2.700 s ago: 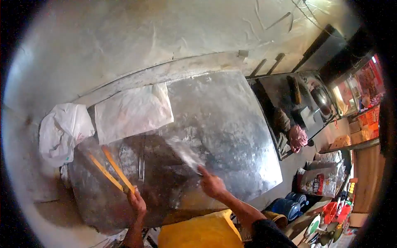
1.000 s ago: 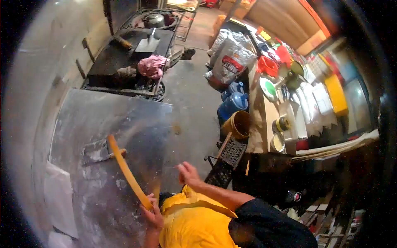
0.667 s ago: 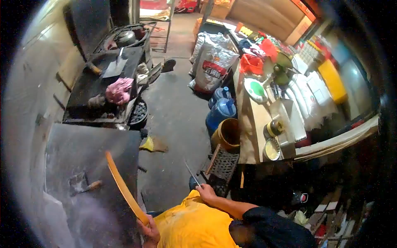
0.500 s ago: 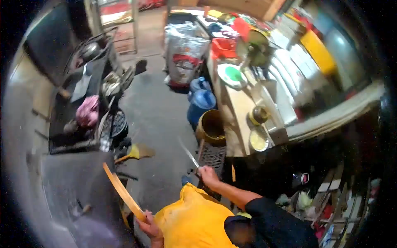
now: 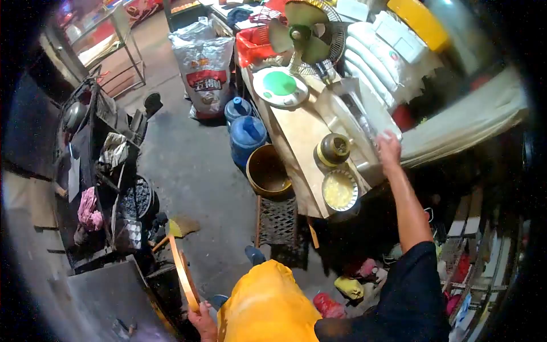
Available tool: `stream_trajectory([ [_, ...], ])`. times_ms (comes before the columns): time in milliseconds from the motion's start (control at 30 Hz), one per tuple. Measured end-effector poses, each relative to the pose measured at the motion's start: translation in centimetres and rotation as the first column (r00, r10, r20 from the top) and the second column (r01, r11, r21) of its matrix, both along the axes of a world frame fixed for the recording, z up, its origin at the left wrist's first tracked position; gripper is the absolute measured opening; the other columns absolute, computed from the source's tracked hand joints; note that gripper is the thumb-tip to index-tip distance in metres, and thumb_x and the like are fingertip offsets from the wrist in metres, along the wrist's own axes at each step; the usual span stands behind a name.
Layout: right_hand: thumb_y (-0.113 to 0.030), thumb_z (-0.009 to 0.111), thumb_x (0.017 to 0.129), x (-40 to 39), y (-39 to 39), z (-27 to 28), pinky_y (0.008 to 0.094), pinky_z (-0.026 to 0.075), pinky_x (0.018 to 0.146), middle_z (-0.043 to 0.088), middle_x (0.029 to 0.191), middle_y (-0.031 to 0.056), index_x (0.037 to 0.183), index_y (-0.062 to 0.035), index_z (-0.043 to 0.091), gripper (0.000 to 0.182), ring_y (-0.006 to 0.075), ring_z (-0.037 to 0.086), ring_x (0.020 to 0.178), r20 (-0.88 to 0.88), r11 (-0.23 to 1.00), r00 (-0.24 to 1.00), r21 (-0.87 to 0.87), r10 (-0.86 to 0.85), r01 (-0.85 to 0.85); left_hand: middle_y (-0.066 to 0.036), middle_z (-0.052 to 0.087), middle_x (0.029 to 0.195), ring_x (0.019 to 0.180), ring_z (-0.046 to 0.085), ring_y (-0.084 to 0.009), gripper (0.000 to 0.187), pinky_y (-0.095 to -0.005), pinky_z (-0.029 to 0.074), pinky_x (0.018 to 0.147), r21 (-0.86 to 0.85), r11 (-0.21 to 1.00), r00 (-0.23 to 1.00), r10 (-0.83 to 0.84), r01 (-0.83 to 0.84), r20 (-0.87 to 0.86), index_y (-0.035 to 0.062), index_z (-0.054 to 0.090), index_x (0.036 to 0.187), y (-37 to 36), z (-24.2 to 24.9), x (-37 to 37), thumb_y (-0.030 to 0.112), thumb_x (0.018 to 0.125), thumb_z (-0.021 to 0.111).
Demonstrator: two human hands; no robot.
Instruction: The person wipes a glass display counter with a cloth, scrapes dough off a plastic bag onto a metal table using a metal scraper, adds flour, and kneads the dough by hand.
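At the lower left, my left hand is closed around one end of wooden tongs, whose two pale strips point up and away from me. My right hand is stretched out to the right, over the edge of a long white box on the table. Its fingers are closed, and a narrow grey blade, apparently the knife, runs from them into the box. The fingers are slightly blurred. Left of this hand are a brown jar and a bowl of pale yellow food.
The wooden table also bears a white scale and a fan. Blue water jugs, a brown bucket and a large sack stand along its left side. A broom lies on the floor at left.
My right hand has swung from in front of my body with the knife to the white box at the right. The tongs in my left hand are more upright. The view has shifted.
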State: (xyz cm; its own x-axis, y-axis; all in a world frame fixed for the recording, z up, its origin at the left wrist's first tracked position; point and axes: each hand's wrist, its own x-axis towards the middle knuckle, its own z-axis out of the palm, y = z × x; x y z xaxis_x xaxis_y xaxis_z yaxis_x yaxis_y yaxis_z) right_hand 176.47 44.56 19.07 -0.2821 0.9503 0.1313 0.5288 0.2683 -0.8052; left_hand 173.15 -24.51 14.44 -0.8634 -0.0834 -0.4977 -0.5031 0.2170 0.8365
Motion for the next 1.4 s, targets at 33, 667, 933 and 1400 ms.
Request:
stream_trajectory([
  [33,-0.026,0.069,0.086,0.8,1.4,-0.2,0.0336,0.047,0.085,0.061,0.108,0.0131,0.129,0.0002,0.048,0.055,0.0221,0.057,0.097,0.008,0.999,0.999,0.025,-0.037,0.037,-0.002,0.059,0.079,0.075,0.058,-0.0117,0.013,-0.0243,0.047,0.069,-0.008,1.000,1.000,-0.008,0.008,0.006,0.0002,0.054,0.102,0.5,-0.2,-0.1,0.009,0.092,0.055],
  [667,-0.076,0.056,0.076,6.7,6.2,-10.9,0.0549,0.039,0.097,0.025,0.151,0.0113,0.148,-0.0291,0.028,0.090,0.0410,0.035,0.130,-0.002,0.565,0.904,-0.781,-0.428,0.266,0.000,0.057,0.078,0.070,0.056,-0.0103,0.015,-0.0242,0.047,0.065,-0.257,0.959,0.984,-0.085,0.123,0.155,0.0008,0.054,0.104,-3.1,-2.1,2.4,0.011,0.094,0.055],
  [933,-0.045,0.056,0.089,6.6,11.2,-11.9,0.0546,0.045,0.092,0.052,0.128,0.0033,0.122,-0.0199,0.056,0.042,0.0287,0.045,0.118,0.007,0.483,0.880,-0.834,-0.475,0.267,0.000,0.053,0.073,0.065,0.052,-0.0089,0.010,-0.0255,0.045,0.061,-0.329,0.900,0.954,-0.231,0.285,0.194,0.0007,0.053,0.096,0.6,0.0,1.4,0.010,0.093,0.054],
  [1400,-0.035,0.055,0.089,9.2,9.0,-10.0,0.0546,0.049,0.088,0.047,0.131,0.0132,0.130,-0.0117,0.046,0.048,0.0356,0.047,0.115,-0.105,0.603,0.803,-0.718,-0.587,0.347,0.006,0.045,0.069,0.062,0.043,-0.0065,0.017,-0.0238,0.036,0.052,-0.261,0.892,0.929,-0.362,0.369,0.077,0.0095,0.056,0.082,-4.5,-6.1,1.6,0.019,0.096,0.059],
])
